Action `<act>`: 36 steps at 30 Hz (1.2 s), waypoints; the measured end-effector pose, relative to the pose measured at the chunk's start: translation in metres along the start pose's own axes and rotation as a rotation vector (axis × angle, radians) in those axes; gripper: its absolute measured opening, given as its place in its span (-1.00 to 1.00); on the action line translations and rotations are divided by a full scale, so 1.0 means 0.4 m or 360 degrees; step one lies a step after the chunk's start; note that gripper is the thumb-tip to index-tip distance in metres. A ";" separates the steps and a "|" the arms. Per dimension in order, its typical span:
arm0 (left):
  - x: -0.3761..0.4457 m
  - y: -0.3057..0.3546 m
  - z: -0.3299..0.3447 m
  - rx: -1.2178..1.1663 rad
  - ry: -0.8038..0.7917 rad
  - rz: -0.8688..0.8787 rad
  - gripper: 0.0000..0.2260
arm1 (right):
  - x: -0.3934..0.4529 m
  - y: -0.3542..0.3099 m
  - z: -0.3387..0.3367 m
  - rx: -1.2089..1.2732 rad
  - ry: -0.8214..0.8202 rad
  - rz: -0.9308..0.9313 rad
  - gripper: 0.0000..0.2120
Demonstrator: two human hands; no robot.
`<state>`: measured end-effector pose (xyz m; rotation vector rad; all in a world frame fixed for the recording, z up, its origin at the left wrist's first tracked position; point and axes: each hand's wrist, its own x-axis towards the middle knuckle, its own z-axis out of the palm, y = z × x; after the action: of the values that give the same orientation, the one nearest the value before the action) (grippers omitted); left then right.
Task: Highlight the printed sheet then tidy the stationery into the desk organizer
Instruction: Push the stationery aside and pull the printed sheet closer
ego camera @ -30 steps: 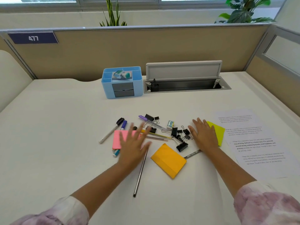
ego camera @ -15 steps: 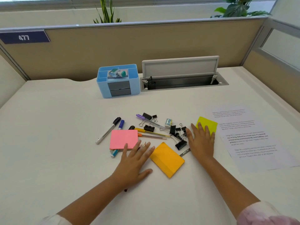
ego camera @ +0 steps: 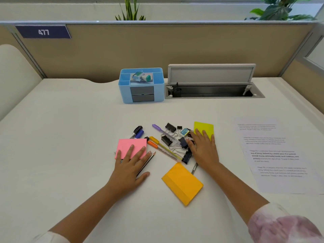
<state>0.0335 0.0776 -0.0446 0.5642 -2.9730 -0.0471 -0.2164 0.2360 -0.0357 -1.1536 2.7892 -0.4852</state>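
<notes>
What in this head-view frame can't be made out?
- Printed sheet: text too small and blurred to read.
- Pencil: lower part hidden under the left hand.
- Binder clips: some covered by the right hand, so no count.
- Blue desk organizer: drawers closed, contents hidden.

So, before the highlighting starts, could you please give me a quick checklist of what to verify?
1. Printed white sheet lies flat and uncovered: ok.
2. Left hand free: not ok, resting flat on pink sticky-note pad.
3. Right hand free: not ok, flat on yellow-green sticky-note pad and black binder clips.
4. Highlighter identified among the pens: cannot tell.
5. Blue plastic desk organizer has open compartments: ok.
</notes>
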 end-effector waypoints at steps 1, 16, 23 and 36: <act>-0.001 -0.002 0.000 0.0003 0.0007 -0.0002 -0.49 | 0.003 -0.013 0.003 0.0005 -0.0005 -0.0016 -0.30; -0.046 -0.185 -0.013 0.0103 -0.0008 -0.0160 -0.49 | 0.036 -0.212 0.074 0.0081 -0.0102 -0.0377 -0.11; -0.099 -0.263 -0.032 0.0050 -0.0069 -0.0385 -0.48 | 0.043 -0.340 0.115 0.0092 -0.0191 -0.0500 -0.29; -0.129 -0.254 -0.066 -0.0155 0.0133 -0.0580 -0.46 | 0.070 -0.446 0.129 0.0204 -0.0151 -0.0549 -0.35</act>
<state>0.1212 0.0016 -0.0291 1.0564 -2.7312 -0.1928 -0.1058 0.0844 -0.0261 -1.5883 2.4458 -0.6072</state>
